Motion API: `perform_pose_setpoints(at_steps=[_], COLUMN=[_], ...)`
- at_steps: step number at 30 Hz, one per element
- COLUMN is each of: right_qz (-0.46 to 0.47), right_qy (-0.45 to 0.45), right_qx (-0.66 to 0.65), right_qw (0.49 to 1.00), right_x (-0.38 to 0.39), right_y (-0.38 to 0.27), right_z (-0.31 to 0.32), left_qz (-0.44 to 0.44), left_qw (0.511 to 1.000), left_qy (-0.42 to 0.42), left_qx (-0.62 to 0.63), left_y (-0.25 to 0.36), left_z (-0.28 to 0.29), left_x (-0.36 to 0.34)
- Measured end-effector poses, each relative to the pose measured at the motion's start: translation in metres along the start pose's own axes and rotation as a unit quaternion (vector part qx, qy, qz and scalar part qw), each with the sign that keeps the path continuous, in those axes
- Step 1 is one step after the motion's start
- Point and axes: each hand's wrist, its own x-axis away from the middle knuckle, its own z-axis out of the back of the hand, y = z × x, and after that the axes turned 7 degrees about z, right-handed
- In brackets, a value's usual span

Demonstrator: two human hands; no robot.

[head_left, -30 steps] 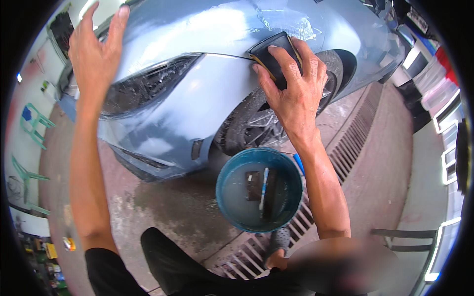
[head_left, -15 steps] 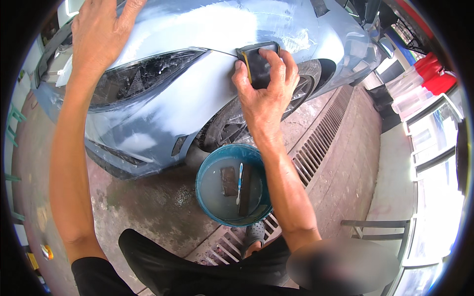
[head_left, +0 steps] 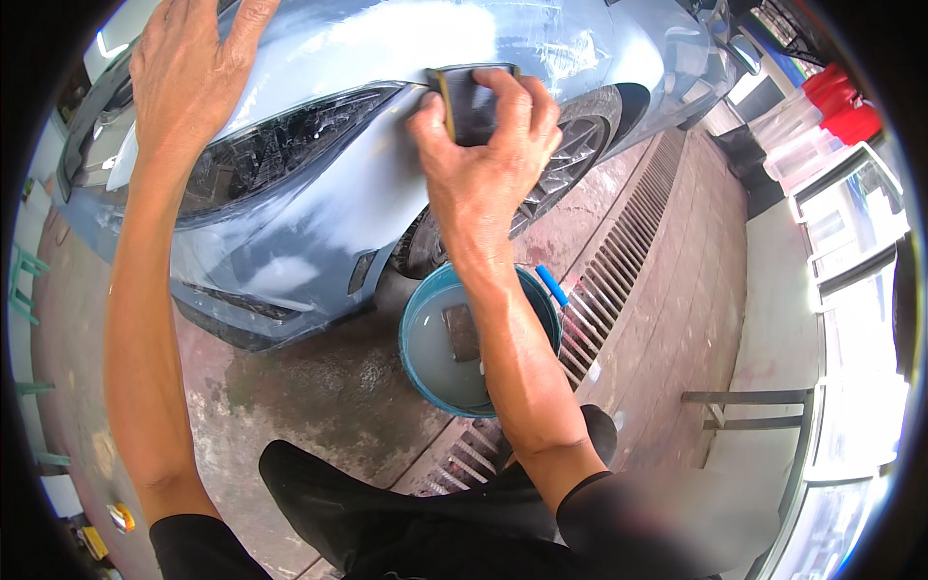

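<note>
"Where was the right hand (head_left: pixel 495 164)?"

"Upper middle of the frame, gripping a black block (head_left: pixel 472 111) between thumb and fingers. I saw a yellowish edge along its left side."

"And the block itself, where was that?"

"Against the blue-grey car (head_left: pixel 319 237), just right of the pointed tip of the headlight (head_left: pixel 290 145). The wheel (head_left: pixel 580 159) showed below and to the right."

"What was the left hand (head_left: pixel 188 82) doing?"

"It was open at the upper left, thumb spread from the fingers, over the front of the car. The top edge of the frame cut off some fingertips, so I couldn't tell whether they touched it."

"What stood below?"

"A teal bucket (head_left: pixel 418 377), near the middle, on the floor (head_left: pixel 319 387). The right forearm crossed in front of part of it. A brown slab (head_left: pixel 464 333) was in the cloudy water, and a blue grip (head_left: pixel 552 286) showed just beside the rim, on its right."

"And past that?"

"A drain grate (head_left: pixel 623 253), slanting up to the right."
</note>
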Motion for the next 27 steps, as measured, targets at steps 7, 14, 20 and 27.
perform_pose_setpoints(at_steps=[7, 14, 20, 27], right_qz=[0.005, 0.018, 0.035, -0.001], right_qy=[0.024, 0.020, 0.039, 0.012], right_qx=[-0.007, 0.012, 0.007, 0.012], right_qw=[1.000, 1.000, 0.999, 1.000], right_x=[0.001, -0.004, -0.007, -0.013], right_y=[-0.012, -0.003, -0.001, 0.021], right_z=[-0.007, -0.001, -0.004, 0.013], left_qz=[-0.013, -0.007, -0.019, -0.011], left_qw=[1.000, 1.000, 1.000, 0.997], left_qy=[0.000, 0.020, 0.004, 0.072], left_qx=[0.019, 0.006, 0.025, -0.030], left_y=[0.005, 0.003, 0.003, 0.005], left_z=[0.009, -0.001, 0.006, -0.016], left_x=[0.002, 0.003, 0.004, 0.008])
